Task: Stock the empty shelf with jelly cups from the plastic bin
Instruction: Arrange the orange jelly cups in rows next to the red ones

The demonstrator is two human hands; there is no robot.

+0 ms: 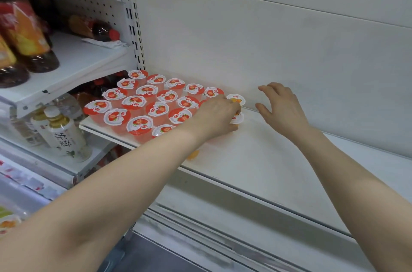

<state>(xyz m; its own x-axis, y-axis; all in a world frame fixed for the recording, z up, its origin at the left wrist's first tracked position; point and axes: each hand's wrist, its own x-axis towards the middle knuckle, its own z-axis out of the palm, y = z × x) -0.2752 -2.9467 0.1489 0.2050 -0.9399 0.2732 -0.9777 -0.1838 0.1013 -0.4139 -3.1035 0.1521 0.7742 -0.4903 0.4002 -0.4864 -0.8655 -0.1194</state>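
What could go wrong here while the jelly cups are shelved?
1. The left hand grips a small orange-lidded jelly cup close beside the packed red strawberry-lidded jelly cups; a nudge could topple neighbours.
2. The left forearm crosses over the front-row cup near the front edge of the white shelf; withdrawing might sweep it off.

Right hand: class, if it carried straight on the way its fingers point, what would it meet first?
Most likely the white back panel behind the shelf, just right of the orange-lidded jelly cup. The right hand is open and holds nothing; depth is unclear, so it might brush that cup.
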